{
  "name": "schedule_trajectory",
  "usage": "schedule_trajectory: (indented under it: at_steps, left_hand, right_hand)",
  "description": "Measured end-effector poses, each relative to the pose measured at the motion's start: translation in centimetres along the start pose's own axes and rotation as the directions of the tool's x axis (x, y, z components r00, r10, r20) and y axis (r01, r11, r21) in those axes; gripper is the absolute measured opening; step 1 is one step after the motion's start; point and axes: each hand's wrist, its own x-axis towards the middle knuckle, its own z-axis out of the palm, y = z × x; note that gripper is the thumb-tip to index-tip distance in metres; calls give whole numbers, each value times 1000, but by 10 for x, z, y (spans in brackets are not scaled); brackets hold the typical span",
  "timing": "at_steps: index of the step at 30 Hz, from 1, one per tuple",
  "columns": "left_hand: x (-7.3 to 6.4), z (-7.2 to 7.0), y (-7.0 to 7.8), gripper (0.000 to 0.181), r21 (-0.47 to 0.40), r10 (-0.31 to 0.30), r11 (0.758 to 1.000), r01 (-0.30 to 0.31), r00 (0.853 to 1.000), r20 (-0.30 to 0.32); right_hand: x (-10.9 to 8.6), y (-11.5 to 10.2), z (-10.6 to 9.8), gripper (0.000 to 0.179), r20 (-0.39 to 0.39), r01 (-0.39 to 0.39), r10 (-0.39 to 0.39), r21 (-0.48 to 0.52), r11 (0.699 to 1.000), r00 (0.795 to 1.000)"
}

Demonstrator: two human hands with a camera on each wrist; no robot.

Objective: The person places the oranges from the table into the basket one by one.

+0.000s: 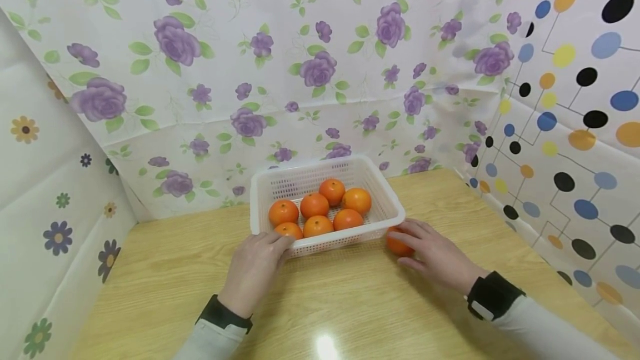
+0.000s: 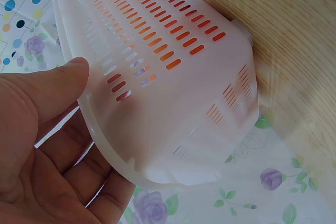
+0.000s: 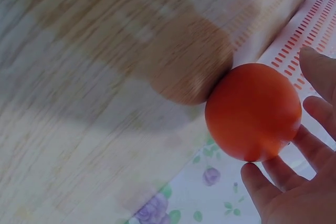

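Note:
A white plastic basket (image 1: 327, 241) with slotted walls holds several oranges (image 1: 318, 226) on the table. My left hand (image 1: 256, 264) is at its near left corner. In the left wrist view, the thumb (image 2: 73, 80) of that hand lies against the basket's rim (image 2: 105, 156), and its fingers curl behind the rim. Outside the near right corner, one more orange (image 3: 253, 112) rests on the wooden table. My right hand (image 1: 435, 251) reaches over this orange, its fingers (image 3: 312, 145) spread along one side. Its thumb stands apart from the fruit.
The light wood table (image 1: 340, 299) ends at a flower-patterned sheet (image 1: 280, 71) behind the basket. A dotted sheet (image 1: 575, 143) borders the right side and another flowered sheet (image 1: 45, 193) the left. Both wrists wear dark bands (image 1: 495, 295).

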Motion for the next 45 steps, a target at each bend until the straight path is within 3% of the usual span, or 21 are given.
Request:
schedule_trajectory:
  at_steps: [13,30,45]
  left_hand:
    - [0,0,0,29,1,-2,1000,2,1000,0]
    - [0,0,-1,29,2,0,1000,0,1000,3]
    - [0,0,0,28,3,-18,1000,18,1000,25]
  right_hand:
    - [4,4,-1,60,-16,1,-1,-26,1000,1000]
    - [6,6,1,62,15,-85,86,-53,995,996]
    - [3,0,1,70,42,-129,128,39,991,991]
